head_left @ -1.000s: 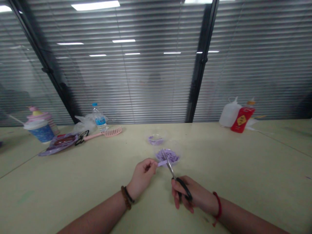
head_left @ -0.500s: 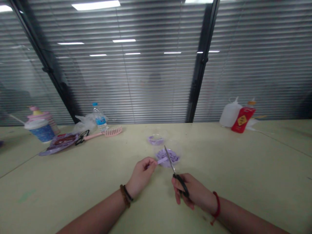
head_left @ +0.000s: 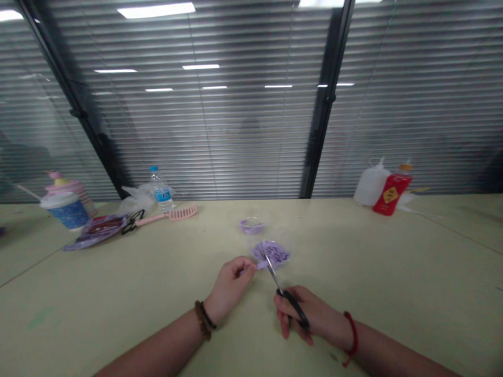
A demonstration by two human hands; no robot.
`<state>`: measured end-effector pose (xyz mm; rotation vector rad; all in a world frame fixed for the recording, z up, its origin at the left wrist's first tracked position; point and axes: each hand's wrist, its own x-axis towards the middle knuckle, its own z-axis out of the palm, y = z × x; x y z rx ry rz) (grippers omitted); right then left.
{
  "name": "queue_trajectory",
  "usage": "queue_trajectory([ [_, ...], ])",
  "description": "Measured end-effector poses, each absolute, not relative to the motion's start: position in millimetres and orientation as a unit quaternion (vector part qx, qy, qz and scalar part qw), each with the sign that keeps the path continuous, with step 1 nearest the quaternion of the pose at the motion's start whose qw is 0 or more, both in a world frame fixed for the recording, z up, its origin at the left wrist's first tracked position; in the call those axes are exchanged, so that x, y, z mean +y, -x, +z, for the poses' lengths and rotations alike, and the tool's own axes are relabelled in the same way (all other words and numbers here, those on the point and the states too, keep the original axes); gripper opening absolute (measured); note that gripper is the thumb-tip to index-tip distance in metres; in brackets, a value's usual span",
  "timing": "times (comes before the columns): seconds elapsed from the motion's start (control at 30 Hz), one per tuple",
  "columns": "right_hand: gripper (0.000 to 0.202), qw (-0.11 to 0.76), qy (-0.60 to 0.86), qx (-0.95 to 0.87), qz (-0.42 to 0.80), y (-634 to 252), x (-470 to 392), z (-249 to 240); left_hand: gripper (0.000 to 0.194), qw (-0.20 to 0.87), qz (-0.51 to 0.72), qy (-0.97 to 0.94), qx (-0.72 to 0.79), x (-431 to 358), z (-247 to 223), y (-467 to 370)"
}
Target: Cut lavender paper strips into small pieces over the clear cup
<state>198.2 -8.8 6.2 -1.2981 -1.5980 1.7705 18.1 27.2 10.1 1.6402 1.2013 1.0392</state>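
My left hand pinches a narrow purple strip, whose free end points right toward the scissor blades. In my right hand are black-handled scissors, with fingers through the loops and the blades pointing up and left across the strip's end. Whether the blades touch the strip I cannot tell. Just beyond both hands sits a clear round bowl holding many small purple pieces. Behind it stands a smaller clear dish with some purple in it.
At the left are a blue paper cup, a purple bag, a pink hairbrush and a water bottle. A red bottle and a white plastic container stand back right. Blinds rise behind the table.
Both hands have shifted slightly down in the view. The scissors have come lower, with their blades now tilted further left, and the strip is lower too.
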Motion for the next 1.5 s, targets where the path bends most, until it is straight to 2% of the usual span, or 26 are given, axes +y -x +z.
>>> queue_trajectory([
  [0.4,0.050,0.204,0.473,-0.577,0.633,-198.5,-7.2,3.7,0.025,0.415,0.409,-0.657,0.479,27.4,10.3,-17.7],
  [0.63,0.051,0.254,0.463,-0.560,0.638,-200.4,-4.5,-0.6,0.026,0.437,0.407,-0.644,0.477,28.0,12.1,-15.3],
  [0.9,0.051,0.262,0.474,-0.545,0.640,-200.7,-4.5,1.2,0.025,0.418,0.451,-0.621,0.486,33.8,8.2,-10.5],
  [1.17,0.054,0.206,0.459,-0.583,0.637,-200.9,-7.0,4.1,0.027,0.432,0.475,-0.593,0.486,32.8,6.3,-12.0],
  [1.5,0.054,0.198,0.458,-0.585,0.639,-201.6,-7.5,5.9,0.025,0.406,0.526,-0.581,0.470,30.0,3.5,-9.0],
])
